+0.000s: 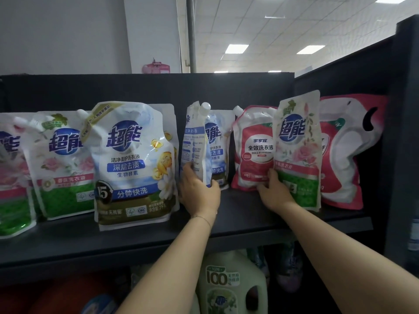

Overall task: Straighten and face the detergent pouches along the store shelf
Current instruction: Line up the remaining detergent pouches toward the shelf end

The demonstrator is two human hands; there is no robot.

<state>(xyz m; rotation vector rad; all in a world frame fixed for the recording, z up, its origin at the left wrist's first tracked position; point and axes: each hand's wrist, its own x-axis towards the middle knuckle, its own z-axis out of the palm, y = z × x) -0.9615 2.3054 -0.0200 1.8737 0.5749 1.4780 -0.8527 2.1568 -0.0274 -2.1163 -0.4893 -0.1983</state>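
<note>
Blue-white detergent pouch (196, 143) is standing edge-on on the black shelf (249, 214); our left hand (199, 192) is gripping its bottom. Our right hand (275, 191) is clasping the rose-print pouch (297, 152) at its lower left edge.

Black shelf (249, 214), rose-printed pouch (297, 150)

pouches stand in a row along the shelf (249, 219). blue-and-gold pouch (133, 164): upright, label forward, nearest the front edge. narrow blue pouch (195, 143), mid-shelf: turned edge-on, gripped low by the left hand (199, 193). floral green pouch (297, 150): upright, label forward, right hand (275, 191) gripping its lower left edge. pink pouch (347, 155): at the right end, leaning.
</note>
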